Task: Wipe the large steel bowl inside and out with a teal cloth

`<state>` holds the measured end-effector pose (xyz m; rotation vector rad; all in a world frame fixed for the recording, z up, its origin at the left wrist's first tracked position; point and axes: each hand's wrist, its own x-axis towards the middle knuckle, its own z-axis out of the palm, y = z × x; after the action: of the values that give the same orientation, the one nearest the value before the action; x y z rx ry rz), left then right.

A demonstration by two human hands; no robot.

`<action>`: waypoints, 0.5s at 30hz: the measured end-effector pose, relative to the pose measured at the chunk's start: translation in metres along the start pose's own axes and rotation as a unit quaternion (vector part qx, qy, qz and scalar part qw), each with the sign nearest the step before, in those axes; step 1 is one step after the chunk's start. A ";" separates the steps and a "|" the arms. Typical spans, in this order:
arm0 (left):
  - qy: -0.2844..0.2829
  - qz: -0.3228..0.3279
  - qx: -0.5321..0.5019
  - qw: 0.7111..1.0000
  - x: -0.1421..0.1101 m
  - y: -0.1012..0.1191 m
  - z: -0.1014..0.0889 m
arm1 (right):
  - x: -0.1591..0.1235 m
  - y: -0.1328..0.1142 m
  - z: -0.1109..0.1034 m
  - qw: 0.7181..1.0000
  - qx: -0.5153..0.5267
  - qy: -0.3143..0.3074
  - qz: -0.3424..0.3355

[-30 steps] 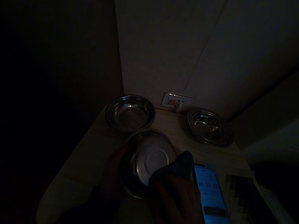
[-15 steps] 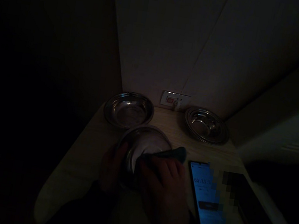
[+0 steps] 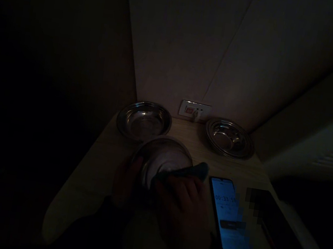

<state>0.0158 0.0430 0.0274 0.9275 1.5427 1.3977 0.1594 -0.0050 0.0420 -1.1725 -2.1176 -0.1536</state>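
HEAD CAM: FWD + DOWN, CLOSE

1 view, worn on the person's head, looking fwd & down from above the near side of the tbl (image 3: 83, 187). L hand (image 3: 125, 182) and R hand (image 3: 186, 217) sit low, approx. ctr, nearest the lens. Tbl spreads around & beyond them; wall (image 3: 178, 50) w/ socket (image 3: 183, 108) stands behind, filling upper ctr. Close range, wide coverage; pic squeezed vert. by a quarter.

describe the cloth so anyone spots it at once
On the table, look for the metal bowl held by the left hand. The cloth is bunched under the right hand, against that bowl. Its dull teal sets it apart from the bowl's shiny metal.
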 end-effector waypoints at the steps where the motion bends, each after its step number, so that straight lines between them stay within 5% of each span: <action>1: 0.000 0.002 -0.008 1.000 0.000 -0.001 0.000 | -0.004 -0.001 -0.001 1.000 -0.005 0.001 -0.005; 15: -0.017 0.003 -0.014 1.000 -0.002 -0.003 0.001 | -0.008 -0.007 -0.001 0.999 0.007 0.025 -0.032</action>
<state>0.0176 0.0412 0.0247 0.9345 1.4917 1.3981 0.1572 -0.0156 0.0396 -1.0821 -2.1112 -0.1948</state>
